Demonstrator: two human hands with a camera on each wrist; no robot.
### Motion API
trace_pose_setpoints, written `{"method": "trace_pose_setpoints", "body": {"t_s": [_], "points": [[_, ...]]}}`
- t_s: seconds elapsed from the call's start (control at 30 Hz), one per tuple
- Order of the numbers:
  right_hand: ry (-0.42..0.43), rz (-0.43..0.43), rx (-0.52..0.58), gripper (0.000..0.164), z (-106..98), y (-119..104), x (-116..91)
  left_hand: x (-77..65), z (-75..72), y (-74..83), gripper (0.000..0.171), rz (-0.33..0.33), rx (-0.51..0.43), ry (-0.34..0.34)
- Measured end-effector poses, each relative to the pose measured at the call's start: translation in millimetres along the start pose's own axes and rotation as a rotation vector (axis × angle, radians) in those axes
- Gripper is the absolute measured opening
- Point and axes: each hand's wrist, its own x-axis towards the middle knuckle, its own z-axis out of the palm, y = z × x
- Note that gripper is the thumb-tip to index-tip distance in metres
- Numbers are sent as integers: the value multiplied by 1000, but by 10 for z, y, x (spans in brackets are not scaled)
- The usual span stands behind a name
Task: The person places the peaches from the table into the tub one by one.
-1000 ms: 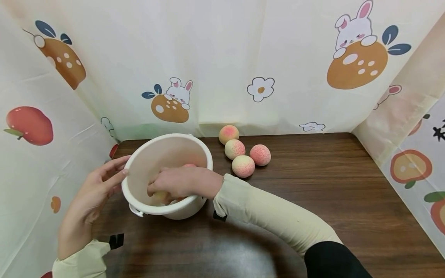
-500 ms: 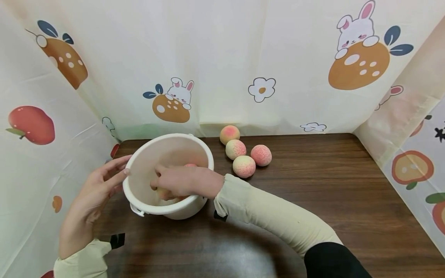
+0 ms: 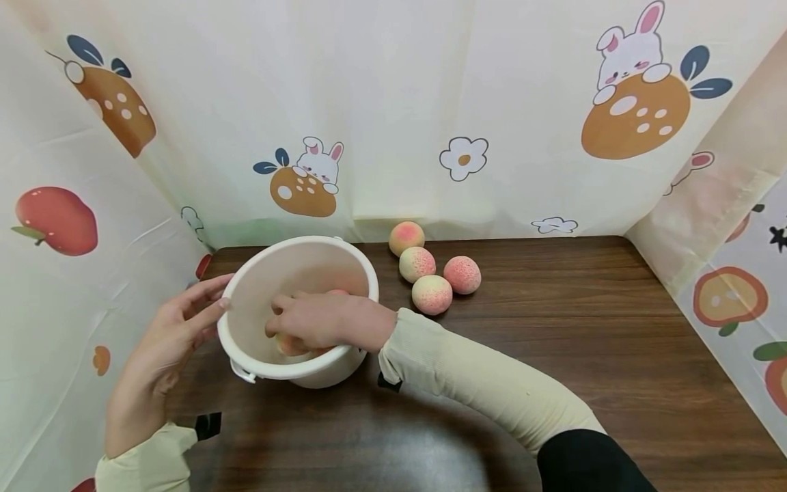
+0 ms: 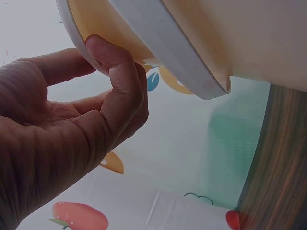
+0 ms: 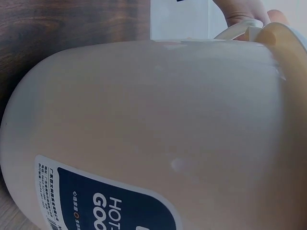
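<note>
A white plastic bucket (image 3: pixel 298 369) leans slightly toward the front on the left of the table in the head view. My left hand (image 3: pixel 178 335) holds its rim at the left, with thumb and fingertips bent over the edge in the left wrist view. My right hand (image 3: pixel 313 320) reaches down inside the bucket, fingers loosely bent above a pink-yellow peach (image 3: pixel 291 345). The peach lies below the fingertips, partly covered by the hand. Another peach (image 3: pixel 338 292) shows as a pink sliver behind the right wrist. The right wrist view shows mainly the bucket's outer wall (image 5: pixel 144 110).
Several peaches (image 3: pixel 432 295) lie grouped on the dark wooden table (image 3: pixel 590 342), right of the bucket near the back. A white printed curtain (image 3: pixel 393 102) surrounds the table at the back and sides. A dark blue label (image 5: pixel 110 201) is on the bucket's side.
My right hand's fingers have loosened and lifted from around the peach in the bucket, leaving more of it showing. My left hand and the bucket stay in place.
</note>
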Motion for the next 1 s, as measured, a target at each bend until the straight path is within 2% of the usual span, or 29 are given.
{"method": "trace_pose_setpoints", "body": {"t_s": [0.17,0.4,0.6,0.77,1.0], "points": [[19,-19,21,32,8,10,-1,13,-9,-1,38,7,-11,-6],[30,-57,-10,31,10,13,11,18,-2,-3,37,19,-41,-11],[-52,-7,91,9,-4,18,12,16,-2,0,38,18,-45,-10],[-66,17,116,18,1,21,10,24,14,-3,38,22,-64,-6],[-64,15,122,20,8,23,13,19,18,-6,39,25,-67,-7]]}}
